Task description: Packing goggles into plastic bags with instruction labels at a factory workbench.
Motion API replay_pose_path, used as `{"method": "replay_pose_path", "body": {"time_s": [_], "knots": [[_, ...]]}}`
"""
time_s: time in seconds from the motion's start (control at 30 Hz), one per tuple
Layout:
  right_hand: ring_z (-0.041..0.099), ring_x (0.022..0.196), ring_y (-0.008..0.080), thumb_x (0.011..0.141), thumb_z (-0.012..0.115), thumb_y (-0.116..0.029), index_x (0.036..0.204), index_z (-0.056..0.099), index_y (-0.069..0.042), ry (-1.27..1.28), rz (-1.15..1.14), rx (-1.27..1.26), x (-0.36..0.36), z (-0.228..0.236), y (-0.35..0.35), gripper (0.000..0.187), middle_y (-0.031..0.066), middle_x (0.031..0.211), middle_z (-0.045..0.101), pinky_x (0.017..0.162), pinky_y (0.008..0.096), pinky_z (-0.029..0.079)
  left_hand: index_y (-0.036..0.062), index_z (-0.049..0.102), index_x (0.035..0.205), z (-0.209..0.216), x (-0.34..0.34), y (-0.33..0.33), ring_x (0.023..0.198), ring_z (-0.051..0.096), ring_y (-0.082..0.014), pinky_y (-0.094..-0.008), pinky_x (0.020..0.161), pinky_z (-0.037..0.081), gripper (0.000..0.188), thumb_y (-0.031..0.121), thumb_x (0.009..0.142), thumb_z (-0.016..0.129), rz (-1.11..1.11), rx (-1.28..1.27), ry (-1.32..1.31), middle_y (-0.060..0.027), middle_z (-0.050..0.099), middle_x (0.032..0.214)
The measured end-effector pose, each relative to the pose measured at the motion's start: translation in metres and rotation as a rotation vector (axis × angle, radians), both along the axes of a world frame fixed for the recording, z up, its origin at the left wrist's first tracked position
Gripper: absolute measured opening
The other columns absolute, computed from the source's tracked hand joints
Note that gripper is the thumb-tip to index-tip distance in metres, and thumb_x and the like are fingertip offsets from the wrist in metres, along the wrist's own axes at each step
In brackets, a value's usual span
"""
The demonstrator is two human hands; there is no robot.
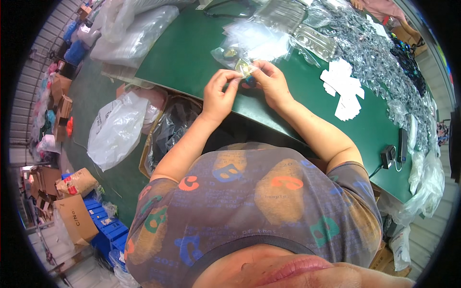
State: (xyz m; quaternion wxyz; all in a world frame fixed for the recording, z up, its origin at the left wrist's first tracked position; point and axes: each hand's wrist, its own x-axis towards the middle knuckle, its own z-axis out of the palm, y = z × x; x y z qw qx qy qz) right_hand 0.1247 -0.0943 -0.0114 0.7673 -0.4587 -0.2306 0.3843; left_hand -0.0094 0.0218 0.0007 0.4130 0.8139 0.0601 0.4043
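Over the near edge of the green table (192,53), my two hands meet at a small shiny, gold-coloured piece (244,68) that seems to be in clear film. My left hand (220,93) pinches its left side between thumb and fingertips. On the other side, the thumb and bent fingers of my right hand (272,85) grip it. Something small and dark blue shows just under the right fingers; its kind is unclear. Right behind the hands lies a loose pile of clear plastic bags (257,41), with another gold-coloured bit at its near left edge.
White paper cards (343,89) lie fanned out to the right. A long heap of small clear packets (370,62) runs along the far right side. Big plastic sheeting (134,41) covers the table's left end. Below stands a carton lined with black plastic (175,122). Another person's arm shows far right.
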Motion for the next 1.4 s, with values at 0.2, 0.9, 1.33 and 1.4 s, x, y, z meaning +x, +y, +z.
{"method": "replay_pose_path", "body": {"time_s": [0.2,0.9,1.33,1.4], "knots": [[0.060,0.078,0.0103,0.098,0.066,-0.018,0.100,0.056,-0.009,0.058,-0.131,-0.034,-0.012,-0.003,0.003,0.014,0.0009,0.091,0.061,0.066,0.0278,0.055,0.0025,0.064,0.099,-0.007,-0.004,-0.011,0.091,0.066,-0.0271,-0.0342,0.083,0.052,0.012,-0.001,0.088,0.067,-0.015,0.135,0.049,-0.0117,0.065,0.098],[0.058,0.076,0.0069,0.094,0.063,-0.005,0.119,0.062,-0.003,-0.918,0.074,-0.196,-0.009,0.092,-0.036,0.025,-0.0008,0.086,0.064,0.068,0.0242,0.049,0.0074,0.052,0.084,0.025,-0.035,0.007,0.078,0.060,-0.0088,-0.0298,0.072,0.056,0.018,0.001,0.093,0.067,-0.198,-0.522,0.084,0.0019,0.057,0.080],[0.053,0.125,0.0182,0.078,0.086,-0.020,0.144,0.047,-0.008,-0.694,0.525,-0.104,-0.023,0.047,-0.022,0.077,0.0082,0.134,0.058,0.106,0.0346,0.043,0.0087,0.053,0.093,0.069,-0.071,0.015,0.082,0.067,-0.0124,-0.0379,0.079,0.063,0.013,0.002,0.093,0.065,-0.557,-1.114,0.215,0.0000,0.059,0.085],[0.063,0.105,0.0153,0.078,0.083,-0.017,0.136,0.053,-0.010,-0.841,0.421,-0.095,-0.020,0.047,-0.021,0.065,0.0064,0.113,0.067,0.093,0.0318,0.050,0.0071,0.054,0.095,0.076,-0.076,0.022,0.079,0.067,-0.0117,-0.0343,0.076,0.062,0.013,-0.001,0.093,0.064,-0.453,-0.849,0.215,-0.0009,0.060,0.083]]}}
